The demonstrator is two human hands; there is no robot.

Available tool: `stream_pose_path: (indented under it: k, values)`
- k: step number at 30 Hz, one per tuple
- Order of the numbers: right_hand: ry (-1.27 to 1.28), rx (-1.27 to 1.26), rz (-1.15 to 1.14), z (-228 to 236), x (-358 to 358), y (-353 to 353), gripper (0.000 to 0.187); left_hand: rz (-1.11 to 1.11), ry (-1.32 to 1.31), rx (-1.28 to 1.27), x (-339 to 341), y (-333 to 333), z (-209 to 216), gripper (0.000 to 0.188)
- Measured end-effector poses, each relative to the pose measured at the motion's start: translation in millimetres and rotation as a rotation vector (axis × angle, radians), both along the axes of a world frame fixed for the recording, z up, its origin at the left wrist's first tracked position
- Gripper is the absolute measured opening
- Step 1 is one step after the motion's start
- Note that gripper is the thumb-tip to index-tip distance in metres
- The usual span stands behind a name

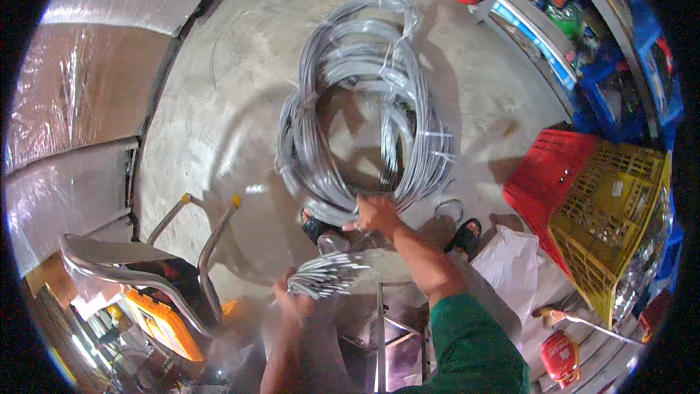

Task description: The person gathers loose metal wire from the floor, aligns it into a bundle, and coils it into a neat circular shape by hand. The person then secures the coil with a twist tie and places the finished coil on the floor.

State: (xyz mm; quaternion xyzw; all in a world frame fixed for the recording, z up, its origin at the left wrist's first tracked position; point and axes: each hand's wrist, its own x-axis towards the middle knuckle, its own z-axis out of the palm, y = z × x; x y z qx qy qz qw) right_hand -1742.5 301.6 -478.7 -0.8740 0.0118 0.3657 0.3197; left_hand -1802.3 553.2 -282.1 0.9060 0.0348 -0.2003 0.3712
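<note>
Large coils of silver-grey wire [302,131] lie stacked on the concrete floor in front of me, tied in places with clear strips. My right hand [375,214] is closed at the near edge of the coils, its fingers gripping wire there. Lower and to the left, my left hand [293,300] is wrapped round a bundle of silver wire lengths [328,276], whose ends fan out toward the right. Its fingers are partly hidden by the bundle. A small loose ring of wire [449,209] rests on the floor right of the coils.
A metal-framed chair [127,266] stands at left, near plastic-wrapped boxes [109,80]. Red [543,175] and yellow [605,211] plastic crates are at right, beside a white sack [507,263]. A loaded shelf [532,36] fills the upper right. My sandalled feet flank the coils' near end.
</note>
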Motion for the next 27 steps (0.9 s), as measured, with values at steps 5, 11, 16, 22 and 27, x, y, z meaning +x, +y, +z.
stream_pose_path:
  k: [5, 11, 16, 22, 27]
  values:
    - [0.064, 0.040, 0.032, 11.9, -62.4, 19.0, 0.101, 0.586, 0.339, -0.514, -59.3, -28.0, 28.4, 0.025]
    - [-0.096, 0.104, -0.150, 79.0, -94.5, 20.8, 0.084, 0.234, -0.021, -0.058, -136.9, -64.9, 107.9, 0.032]
    - [0.442, 1.209, -0.683, 192.7, -222.7, -1.9, 0.083, -0.082, -0.308, 0.214, -163.4, -69.7, 167.4, 0.033]
    - [0.403, 1.687, -0.726, 315.5, -311.5, 20.0, 0.073, -0.104, -0.106, -0.433, -213.2, -109.3, 293.9, 0.034]
    - [0.385, 1.579, -0.571, 372.6, -332.6, 41.6, 0.064, -0.218, -0.242, -0.272, -240.8, -110.2, 398.8, 0.043]
